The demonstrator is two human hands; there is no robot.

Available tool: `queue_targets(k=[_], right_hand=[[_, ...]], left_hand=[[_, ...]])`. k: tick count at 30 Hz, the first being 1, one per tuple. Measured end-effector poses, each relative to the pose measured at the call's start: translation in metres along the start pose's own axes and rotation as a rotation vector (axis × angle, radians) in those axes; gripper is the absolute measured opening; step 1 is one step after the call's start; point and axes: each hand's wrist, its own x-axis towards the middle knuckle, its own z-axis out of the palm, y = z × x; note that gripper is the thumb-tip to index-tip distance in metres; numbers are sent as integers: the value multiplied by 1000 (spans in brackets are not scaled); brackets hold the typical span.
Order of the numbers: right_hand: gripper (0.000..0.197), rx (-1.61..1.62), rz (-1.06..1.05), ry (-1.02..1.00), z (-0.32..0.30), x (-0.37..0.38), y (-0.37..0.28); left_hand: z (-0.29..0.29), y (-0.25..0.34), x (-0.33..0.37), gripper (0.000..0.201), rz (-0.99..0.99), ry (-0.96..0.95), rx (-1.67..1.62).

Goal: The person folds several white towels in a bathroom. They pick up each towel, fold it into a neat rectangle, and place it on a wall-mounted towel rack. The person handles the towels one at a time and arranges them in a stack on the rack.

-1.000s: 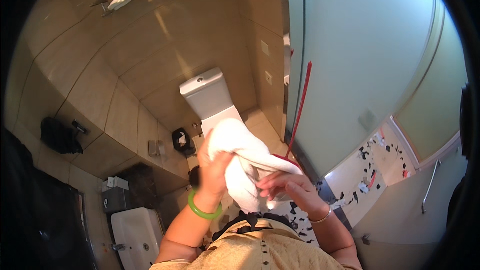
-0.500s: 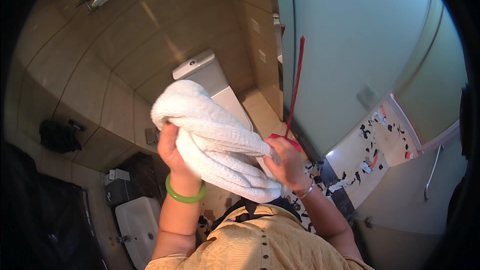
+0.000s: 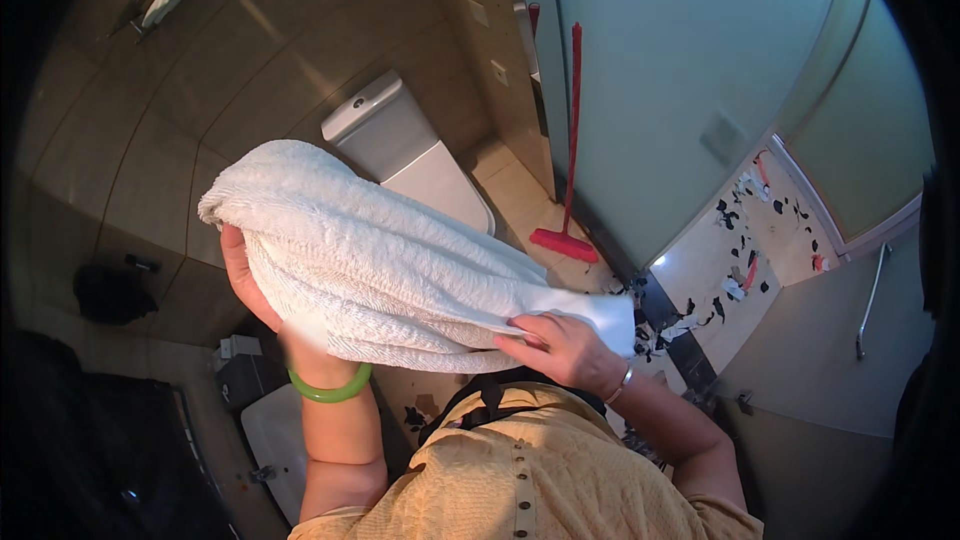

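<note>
Towel: a thick white towel (image 3: pixel 370 260), bundled in loose folds, is held up in the air in front of the person's chest, above the toilet.
Left hand: the left hand (image 3: pixel 250 275) cups the towel's left end from underneath, fingers curled into the folds; a green bangle (image 3: pixel 330 387) sits on that wrist.
Right hand: the right hand (image 3: pixel 560 345) pinches the towel's lower right edge, thumb on top, fingers tucked under the cloth.
Toilet: a white toilet (image 3: pixel 400 155) with its lid down stands against the tiled wall, partly hidden by the towel.
Broom: a red broom (image 3: pixel 570 170) leans upright against the frosted glass door (image 3: pixel 680 70), its head on the floor just right of the toilet.
Basin: a white basin (image 3: pixel 270 440) shows at lower left, beside the left forearm.
</note>
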Motion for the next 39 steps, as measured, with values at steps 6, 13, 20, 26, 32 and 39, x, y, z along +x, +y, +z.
queue_targets(k=[6, 13, 20, 26, 32, 39], right_hand=[[37, 256, 592, -343, 32, -29, -1], [46, 158, 507, -286, 67, -23, -6], [31, 926, 909, -120, 66, -41, 42], [50, 1394, 918, 339, -38, -16, 50], [60, 1638, 1107, 614, -50, 10, 42], [60, 1526, 1008, 800, -76, -12, 27]], left_hand=[[13, -18, -1, 45, -58, 13, -49], [28, -46, -6, 47, -135, 78, -113], [15, -15, -1, 43, 8, 125, -16], [-50, 17, 1, 38, 133, 284, 111], [-104, -42, -14, 32, -43, 415, 236], [-98, -41, -32, 41, -114, 458, 367]])
